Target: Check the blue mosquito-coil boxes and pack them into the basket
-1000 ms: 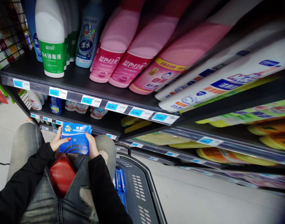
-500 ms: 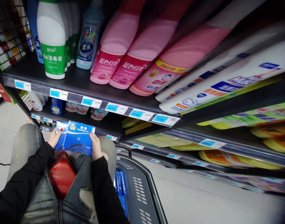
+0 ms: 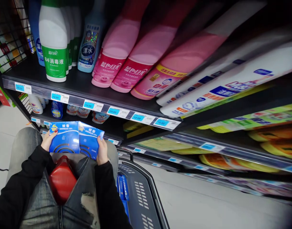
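Two blue boxes of mosquito coils are held side by side above my lap, the left one overlapping the right. My left hand (image 3: 49, 140) grips the left mosquito coil box (image 3: 66, 136) by its outer edge, thumb on the front. At the other end, my right hand (image 3: 102, 149) pinches the right mosquito coil box (image 3: 89, 141), which tilts down to the right. Both fronts face me, with a printed coil low on each. Between my knees, just below the boxes, is a red plastic seat or container (image 3: 62, 183); I cannot tell which.
A dark shelf (image 3: 71, 87) with price tags runs ahead, bearing white-and-green disinfectant bottles (image 3: 53, 54), pink bottles (image 3: 110, 60) and long white bottles (image 3: 198, 98). Right of my knee stands a grey shopping basket (image 3: 133, 171) with blue boxes (image 3: 122, 190) inside. Yellow packs lie on lower shelves.
The two boxes, earlier mostly stacked, are now spread apart sideways. My left hand has moved left with one box, now in front; my right hand has shifted slightly right with the other.
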